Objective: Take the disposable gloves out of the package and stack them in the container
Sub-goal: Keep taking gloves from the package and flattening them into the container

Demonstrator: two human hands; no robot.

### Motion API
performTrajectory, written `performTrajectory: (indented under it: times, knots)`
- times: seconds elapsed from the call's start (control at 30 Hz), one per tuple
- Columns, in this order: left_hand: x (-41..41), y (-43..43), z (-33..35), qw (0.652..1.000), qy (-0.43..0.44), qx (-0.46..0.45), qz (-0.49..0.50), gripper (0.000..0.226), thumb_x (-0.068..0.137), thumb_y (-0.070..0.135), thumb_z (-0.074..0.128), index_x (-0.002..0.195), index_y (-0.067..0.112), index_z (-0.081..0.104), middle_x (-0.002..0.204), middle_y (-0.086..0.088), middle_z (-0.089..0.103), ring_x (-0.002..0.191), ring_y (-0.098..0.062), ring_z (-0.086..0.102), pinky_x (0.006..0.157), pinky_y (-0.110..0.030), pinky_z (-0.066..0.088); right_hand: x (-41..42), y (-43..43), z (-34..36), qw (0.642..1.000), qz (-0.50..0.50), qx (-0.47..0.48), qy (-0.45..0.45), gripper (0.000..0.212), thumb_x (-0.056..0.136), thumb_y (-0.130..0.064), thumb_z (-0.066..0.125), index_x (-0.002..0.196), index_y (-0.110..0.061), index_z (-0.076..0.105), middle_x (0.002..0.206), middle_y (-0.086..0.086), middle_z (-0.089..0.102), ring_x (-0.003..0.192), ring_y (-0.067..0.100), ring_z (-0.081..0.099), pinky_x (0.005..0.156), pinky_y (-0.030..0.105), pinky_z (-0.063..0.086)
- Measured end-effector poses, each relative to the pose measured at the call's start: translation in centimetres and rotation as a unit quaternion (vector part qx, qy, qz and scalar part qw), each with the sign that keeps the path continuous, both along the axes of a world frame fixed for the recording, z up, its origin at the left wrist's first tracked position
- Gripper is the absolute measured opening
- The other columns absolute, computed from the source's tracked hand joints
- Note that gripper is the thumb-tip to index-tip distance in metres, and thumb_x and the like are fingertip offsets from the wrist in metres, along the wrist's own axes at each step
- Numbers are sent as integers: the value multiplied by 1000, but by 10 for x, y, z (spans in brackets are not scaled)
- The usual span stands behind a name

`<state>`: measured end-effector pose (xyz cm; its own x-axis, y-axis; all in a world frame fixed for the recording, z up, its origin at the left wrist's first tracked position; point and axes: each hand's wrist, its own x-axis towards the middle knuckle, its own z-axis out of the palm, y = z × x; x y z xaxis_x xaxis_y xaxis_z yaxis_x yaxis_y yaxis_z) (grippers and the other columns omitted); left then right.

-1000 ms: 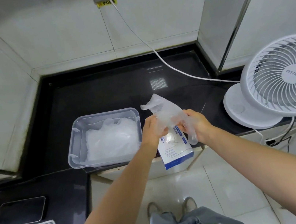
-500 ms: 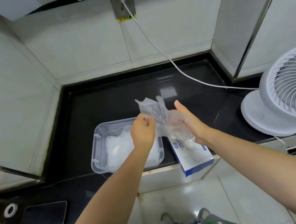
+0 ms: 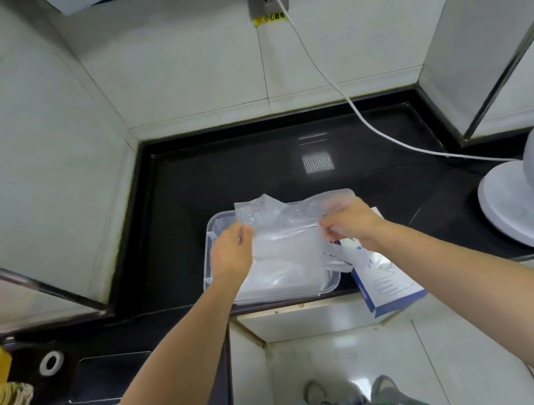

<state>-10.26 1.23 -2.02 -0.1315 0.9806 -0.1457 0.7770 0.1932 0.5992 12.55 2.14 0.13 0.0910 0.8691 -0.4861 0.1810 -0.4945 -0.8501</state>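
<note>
**Change since the earlier picture:** the glove (image 3: pixel 283 229), then bunched upright between the hands, is now drawn out into a wide flat sheet. Both hands have parted along the container (image 3: pixel 210 231).

**Glove:** thin clear film, held above the container. I cannot tell whether its lower edge already touches the stacked gloves (image 3: pixel 283 272) inside. Its long axis runs from hand to hand, parallel to the container's long side, and its far edge reaches just past the container's far rim.

**Left hand (image 3: pixel 231 254):** over the container's left end, with the fingers closed in a pinch on the glove's left edge.

**Right hand (image 3: pixel 351 221):** at the container's right end, partly above the package (image 3: pixel 388 283), with the fingers curled and pinching the glove's right edge.

**Package:** a blue-and-white box just right of the container, overhanging the near edge of the counter (image 3: pixel 237 172).

**Governing relation:** the glove spans the gap between the two sets of fingers and sits squarely over the container, with the stack directly beneath it. I judge the left hand the better centred. The right would need to drift slightly towards the container's middle, then both lower straight down to lay the sheet flat.
</note>
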Motion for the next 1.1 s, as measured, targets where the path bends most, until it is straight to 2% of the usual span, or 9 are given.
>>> performTrajectory:
  times: [0.1, 0.2, 0.27, 0.37, 0.5, 0.63, 0.83, 1.0, 1.1]
  knots:
    - [-14, 0, -3, 999, 42, 1, 2, 32, 105, 24, 31, 82, 11, 49, 63, -2, 46, 56, -14, 41, 51, -30, 37, -10, 11, -1, 995, -54, 60, -50, 29, 85, -3, 63, 114, -1, 58, 94, 5, 58, 85, 16, 55, 75, 28, 45]
    - [-21, 4, -6, 993, 119, 2, -27, 27, 105, 19, 31, 92, 6, 52, 70, -8, 55, 60, -20, 55, 54, -32, 47, -27, 13, 9, 963, -123, 227, -82, 40, 86, -1, 61, 124, -13, 53, 109, 3, 55, 94, 12, 52, 81, 21, 46]
    - [-23, 6, -9, 985, 161, -20, -61, 20, 103, 11, 35, 105, 2, 52, 76, -11, 61, 65, -23, 61, 56, -33, 50, -41, 10, 16, 934, -73, 338, -90, 31, 85, 3, 56, 111, -15, 60, 100, 4, 58, 84, 12, 53, 72, 23, 48]
    - [-19, 9, -11, 965, 231, -43, -117, 24, 101, 5, 39, 124, 2, 47, 85, -8, 59, 70, -19, 59, 58, -26, 46, -66, 6, 10, 914, 80, 377, -125, 23, 86, 4, 57, 86, -16, 68, 85, 0, 63, 73, 6, 56, 67, 19, 47]
    - [-17, 14, -17, 927, 328, -47, -174, 47, 98, 3, 46, 143, 1, 33, 110, -12, 66, 95, -22, 67, 76, -27, 53, -85, 11, -28, 926, 231, 181, -236, 24, 93, -4, 53, 109, -13, 69, 108, 4, 69, 91, 17, 62, 91, 32, 51]
    - [-14, 14, -22, 943, 276, -101, -159, 58, 98, 9, 49, 149, 8, 23, 125, -12, 60, 104, -25, 65, 76, -31, 53, -88, 10, -53, 875, 373, -31, -306, 57, 97, -18, 55, 150, -22, 33, 141, 10, 48, 124, 29, 51, 103, 33, 44]
    - [-2, 18, -28, 945, 270, 45, -180, 34, 90, 0, 51, 122, 9, 44, 121, -10, 50, 103, -21, 54, 83, -26, 46, -98, 10, -68, 858, 409, -65, -303, 76, 93, -12, 59, 155, -27, 18, 145, 12, 34, 127, 29, 48, 101, 37, 47]
    - [2, 23, -46, 953, 117, -211, -182, 50, 96, 15, 55, 141, 12, 35, 138, -15, 42, 116, -32, 54, 83, -30, 46, -95, 7, -74, 877, 392, -90, -263, 72, 92, -11, 61, 153, -27, 26, 141, 9, 32, 125, 27, 49, 98, 35, 49]
    - [-10, 21, -63, 942, 129, -250, -185, 68, 91, 13, 61, 145, 22, 21, 141, -14, 31, 111, -33, 54, 77, -30, 48, -90, 7, -72, 881, 383, -111, -256, 69, 96, -21, 58, 154, -26, 21, 150, 10, 30, 132, 29, 43, 105, 37, 44]
